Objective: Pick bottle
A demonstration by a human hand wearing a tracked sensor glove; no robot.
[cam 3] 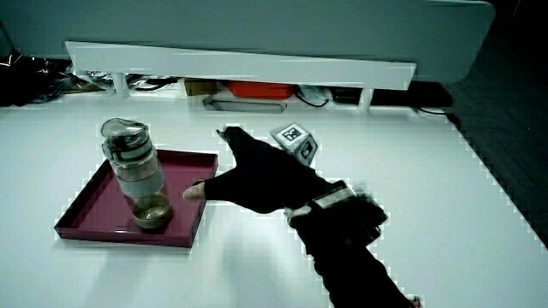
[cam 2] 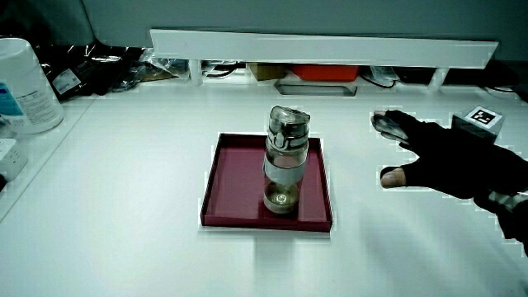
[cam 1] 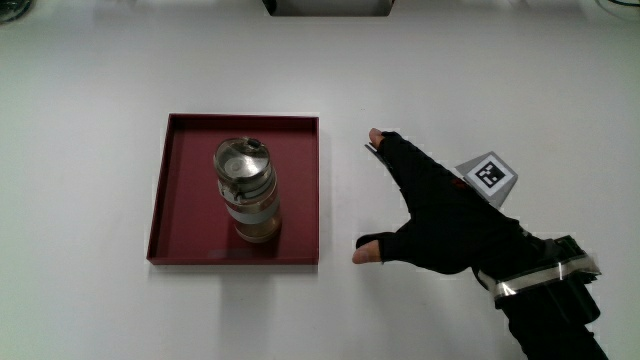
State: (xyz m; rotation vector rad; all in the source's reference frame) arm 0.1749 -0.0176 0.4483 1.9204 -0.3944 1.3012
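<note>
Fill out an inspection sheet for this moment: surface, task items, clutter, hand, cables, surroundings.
Surface: white table, bare around the tray.
Task items: bottle upright in the dark red tray, in the part of the tray nearer the person.
Clutter: white container at the table's edge in a side view.
Hand: the hand beside the tray, fingers spread, holding nothing, apart from the bottle.
Cables: dark cables and bags near the low partition.
Surroundings: orange item under the partition.
</note>
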